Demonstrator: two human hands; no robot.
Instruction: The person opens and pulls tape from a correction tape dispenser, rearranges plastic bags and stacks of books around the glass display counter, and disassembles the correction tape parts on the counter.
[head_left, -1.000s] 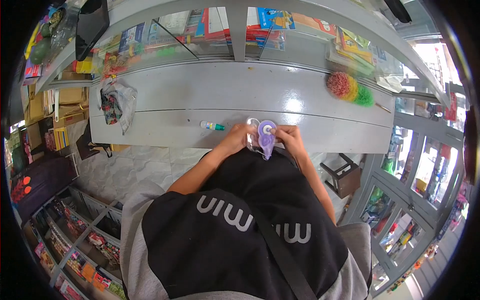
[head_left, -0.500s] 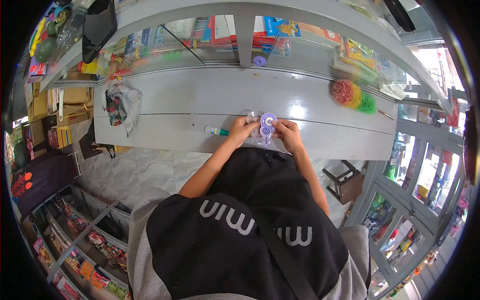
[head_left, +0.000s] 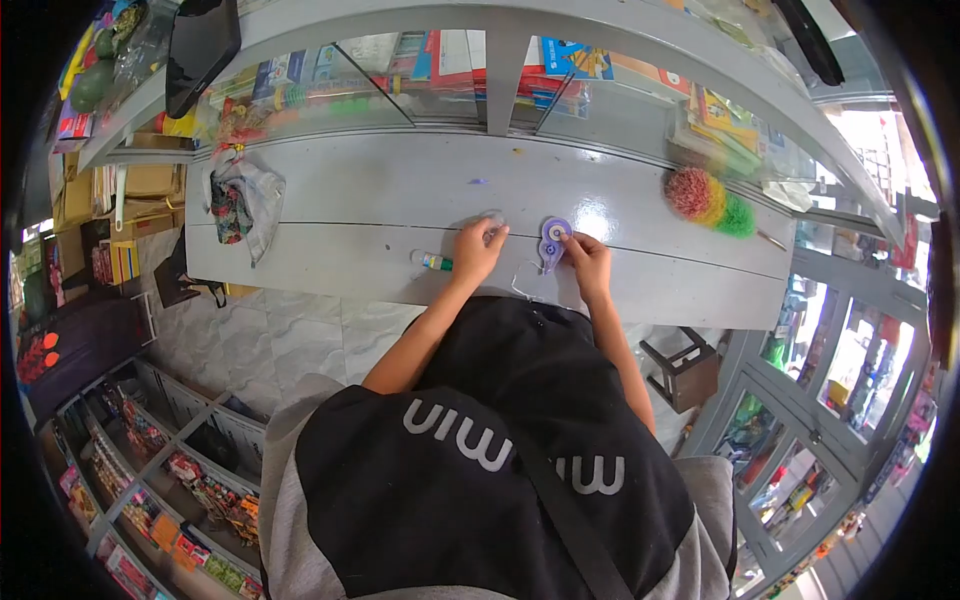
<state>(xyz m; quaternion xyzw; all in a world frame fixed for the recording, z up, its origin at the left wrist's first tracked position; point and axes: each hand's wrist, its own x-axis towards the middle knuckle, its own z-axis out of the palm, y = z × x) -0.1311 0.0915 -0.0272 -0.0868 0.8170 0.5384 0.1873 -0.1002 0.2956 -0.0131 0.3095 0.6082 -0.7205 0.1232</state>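
My right hand [head_left: 592, 262] pinches a purple correction tape [head_left: 555, 238] with its wheels showing, over the grey counter [head_left: 350, 190]. A thin white strand of tape [head_left: 518, 278] curls loosely below it. My left hand [head_left: 477, 250] has its fingers closed around a clear plastic piece [head_left: 492, 217], mostly hidden, that looks like the case half. Left of that hand lies a small glue bottle [head_left: 432, 261] with a green end. A small purple piece [head_left: 478, 181] appears as a thin sliver farther back on the counter.
A multicoloured duster [head_left: 710, 203] lies at the counter's right side. A plastic bag with cloth [head_left: 245, 205] is on the left. Glass cabinet shelves with stationery [head_left: 450, 70] stand behind. A brown stool [head_left: 683, 368] stands on the floor at right.
My hands have moved apart, the clear plastic going left and the correction tape right. The purple round piece near the glass now shows nearer and further left, as a sliver.
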